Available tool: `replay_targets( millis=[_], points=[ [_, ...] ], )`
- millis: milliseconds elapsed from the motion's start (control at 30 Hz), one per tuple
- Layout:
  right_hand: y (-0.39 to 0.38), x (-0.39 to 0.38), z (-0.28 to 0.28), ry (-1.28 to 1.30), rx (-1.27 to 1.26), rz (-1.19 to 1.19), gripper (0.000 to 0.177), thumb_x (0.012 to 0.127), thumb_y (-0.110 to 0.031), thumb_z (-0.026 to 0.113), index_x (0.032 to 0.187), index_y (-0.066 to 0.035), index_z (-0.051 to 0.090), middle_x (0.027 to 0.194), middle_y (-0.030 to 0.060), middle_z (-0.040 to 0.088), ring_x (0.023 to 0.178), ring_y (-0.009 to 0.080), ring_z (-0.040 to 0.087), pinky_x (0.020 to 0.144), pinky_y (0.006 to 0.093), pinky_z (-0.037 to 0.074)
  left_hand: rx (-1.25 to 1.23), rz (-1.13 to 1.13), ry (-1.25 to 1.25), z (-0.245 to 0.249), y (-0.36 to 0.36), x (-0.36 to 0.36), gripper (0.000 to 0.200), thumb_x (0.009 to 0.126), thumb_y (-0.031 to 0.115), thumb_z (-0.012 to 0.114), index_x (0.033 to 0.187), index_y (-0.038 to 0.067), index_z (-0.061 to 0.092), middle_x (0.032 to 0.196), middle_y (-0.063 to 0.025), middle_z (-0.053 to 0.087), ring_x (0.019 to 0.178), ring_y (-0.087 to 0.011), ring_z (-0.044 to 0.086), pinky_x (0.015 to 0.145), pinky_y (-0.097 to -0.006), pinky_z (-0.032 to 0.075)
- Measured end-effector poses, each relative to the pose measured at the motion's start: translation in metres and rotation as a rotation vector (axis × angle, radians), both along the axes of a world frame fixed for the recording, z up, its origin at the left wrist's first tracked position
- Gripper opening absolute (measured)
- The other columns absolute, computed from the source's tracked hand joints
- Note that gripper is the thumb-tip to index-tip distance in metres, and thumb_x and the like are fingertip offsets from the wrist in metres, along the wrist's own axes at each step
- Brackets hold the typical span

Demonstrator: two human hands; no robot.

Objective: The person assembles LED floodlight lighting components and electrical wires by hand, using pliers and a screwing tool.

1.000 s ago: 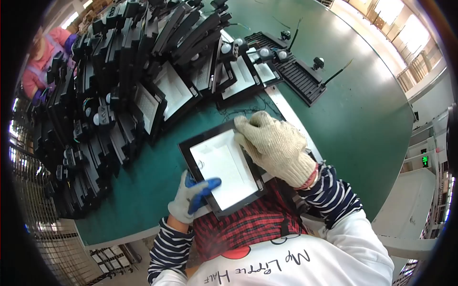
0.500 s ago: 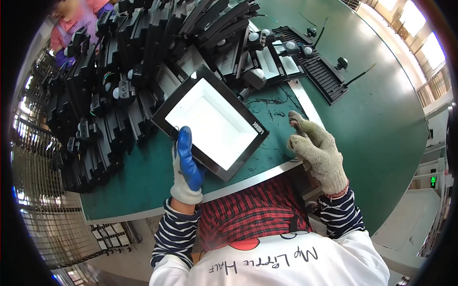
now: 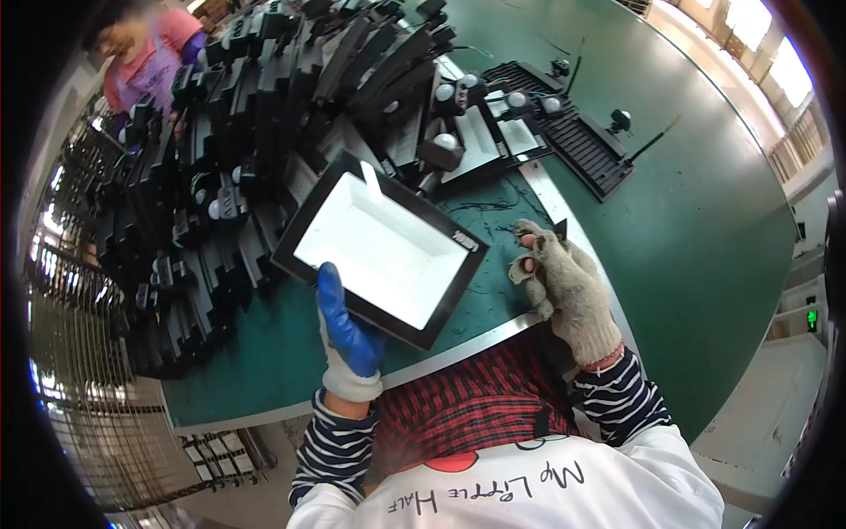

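Observation:
My left hand (image 3: pixel 349 339), in a blue-coated glove, grips a black-framed LED floodlight (image 3: pixel 397 256) by its lower left edge, thumb over the front. The floodlight is tilted, its pale reflector facing up at me. To the right, my right hand (image 3: pixel 571 291) wears a worn cream knit glove with bare fingertips showing. Its fingers are curled, and a small dark pointed piece (image 3: pixel 561 228) sticks out beside them; what it belongs to is hidden. The right hand is apart from the floodlight, over the table's metal edging.
Many black floodlights (image 3: pixel 256 115) with sensors are stacked on the left of the green table (image 3: pixel 696 229). A finned housing (image 3: pixel 586 150) lies beyond my right hand. Dark wire scraps (image 3: pixel 489 206) are scattered nearby. A person (image 3: pixel 150 62) is at the far left.
The floodlight has shifted slightly left and down in my left hand. My right hand has turned, showing curled fingertips and the dark point. The person at the far left shows more fully.

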State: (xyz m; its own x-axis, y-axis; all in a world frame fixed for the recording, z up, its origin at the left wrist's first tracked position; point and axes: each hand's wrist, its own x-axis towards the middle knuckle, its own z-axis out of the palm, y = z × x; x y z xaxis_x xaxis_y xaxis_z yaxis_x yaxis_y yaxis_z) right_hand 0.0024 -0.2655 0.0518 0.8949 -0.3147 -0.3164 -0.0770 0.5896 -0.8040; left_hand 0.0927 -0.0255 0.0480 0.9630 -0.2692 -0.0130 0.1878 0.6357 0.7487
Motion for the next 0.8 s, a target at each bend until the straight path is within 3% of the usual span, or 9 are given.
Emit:
replay_targets(
  millis=[267, 367, 400, 500, 567, 633, 700, 733, 800],
  points=[
    [0.001, 0.014, 0.019, 0.016, -0.026, 0.048, 0.041, 0.102, -0.031, 0.057, 0.126, 0.002, 0.055, 0.089, 0.0081, 0.064, 0.049, 0.0059, 0.049, 0.04, 0.0157, 0.036, -0.028, -0.042, 0.073, 0.009, -0.004, -0.001, 0.056, 0.101, 0.038, 0.055, 0.145, 0.004, 0.043, 0.139, -0.0135, 0.056, 0.125, -0.0278, 0.058, 0.106, -0.0439, 0.048],
    [0.002, 0.017, 0.014, 0.059, -0.246, 0.109, 0.046, 0.099, -0.037, 0.061, 0.126, 0.0, 0.057, 0.089, 0.0066, 0.064, 0.05, 0.0049, 0.047, 0.041, 0.0163, 0.036, -0.08, -0.066, 0.114, 0.009, -0.003, -0.003, 0.051, 0.101, 0.032, 0.055, 0.143, 0.004, 0.047, 0.135, -0.0133, 0.059, 0.123, -0.0276, 0.059, 0.106, -0.0437, 0.048],
    [-0.002, 0.015, 0.016, 0.153, -0.357, 0.244, 0.052, 0.095, -0.041, 0.065, 0.127, -0.001, 0.059, 0.087, 0.0035, 0.064, 0.052, 0.0042, 0.047, 0.043, 0.0172, 0.037, -0.068, -0.085, 0.104, 0.006, -0.001, -0.002, 0.049, 0.101, 0.03, 0.056, 0.142, 0.004, 0.048, 0.134, -0.0132, 0.06, 0.122, -0.0277, 0.06, 0.106, -0.0437, 0.048],
    [0.012, 0.01, 0.023, 0.125, -0.53, 0.441, 0.039, 0.092, -0.038, 0.072, 0.107, -0.003, 0.062, 0.073, -0.0012, 0.061, 0.051, 0.0046, 0.049, 0.042, 0.0178, 0.037, 0.019, -0.124, 0.09, -0.018, 0.011, 0.002, 0.045, 0.099, 0.024, 0.058, 0.139, 0.002, 0.051, 0.131, -0.0127, 0.062, 0.121, -0.0277, 0.061, 0.105, -0.0435, 0.05],
    [0.017, 0.008, 0.012, 0.045, -0.184, 0.48, 0.034, 0.089, -0.034, 0.076, 0.096, -0.005, 0.058, 0.063, 0.0002, 0.056, 0.042, 0.0065, 0.046, 0.037, 0.0207, 0.035, 0.15, -0.135, 0.099, -0.047, 0.023, 0.003, 0.044, 0.097, 0.02, 0.06, 0.137, 0.001, 0.053, 0.129, -0.0123, 0.064, 0.121, -0.0277, 0.061, 0.104, -0.0432, 0.051],
    [0.038, 0.006, 0.006, -0.009, -0.045, 0.303, 0.034, 0.09, -0.03, 0.076, 0.096, -0.004, 0.055, 0.06, 0.0002, 0.053, 0.042, 0.0063, 0.044, 0.037, 0.0208, 0.035, 0.167, -0.191, 0.066, -0.05, 0.026, -0.009, 0.052, 0.093, 0.01, 0.059, 0.143, 0.004, 0.048, 0.136, -0.0142, 0.058, 0.128, -0.0304, 0.056, 0.104, -0.0465, 0.051],
    [0.05, 0.002, 0.008, -0.002, -0.056, 0.266, 0.031, 0.089, -0.025, 0.073, 0.1, -0.002, 0.055, 0.062, 0.0007, 0.053, 0.043, 0.0066, 0.045, 0.036, 0.0208, 0.034, 0.079, -0.208, 0.069, -0.032, 0.006, -0.029, 0.059, 0.09, 0.006, 0.058, 0.147, 0.008, 0.044, 0.141, -0.0154, 0.054, 0.132, -0.0327, 0.053, 0.106, -0.0499, 0.049],
    [0.054, 0.0, 0.009, 0.014, -0.078, 0.25, 0.031, 0.09, -0.025, 0.073, 0.099, -0.002, 0.055, 0.062, 0.0007, 0.053, 0.043, 0.0067, 0.045, 0.036, 0.021, 0.034, 0.205, -0.157, -0.008, -0.033, 0.002, -0.03, 0.07, 0.086, 0.002, 0.058, 0.152, 0.015, 0.038, 0.146, -0.0164, 0.05, 0.135, -0.0358, 0.049, 0.107, -0.0541, 0.047],
    [0.055, -0.002, 0.015, 0.067, -0.154, 0.241, 0.031, 0.091, -0.027, 0.071, 0.098, -0.002, 0.054, 0.063, 0.0009, 0.053, 0.043, 0.007, 0.045, 0.036, 0.0214, 0.035, 0.014, -0.193, 0.12, -0.054, 0.008, -0.034, 0.07, 0.087, 0.001, 0.059, 0.152, 0.015, 0.037, 0.145, -0.0156, 0.05, 0.135, -0.0361, 0.049, 0.109, -0.0531, 0.045]
  ],
)
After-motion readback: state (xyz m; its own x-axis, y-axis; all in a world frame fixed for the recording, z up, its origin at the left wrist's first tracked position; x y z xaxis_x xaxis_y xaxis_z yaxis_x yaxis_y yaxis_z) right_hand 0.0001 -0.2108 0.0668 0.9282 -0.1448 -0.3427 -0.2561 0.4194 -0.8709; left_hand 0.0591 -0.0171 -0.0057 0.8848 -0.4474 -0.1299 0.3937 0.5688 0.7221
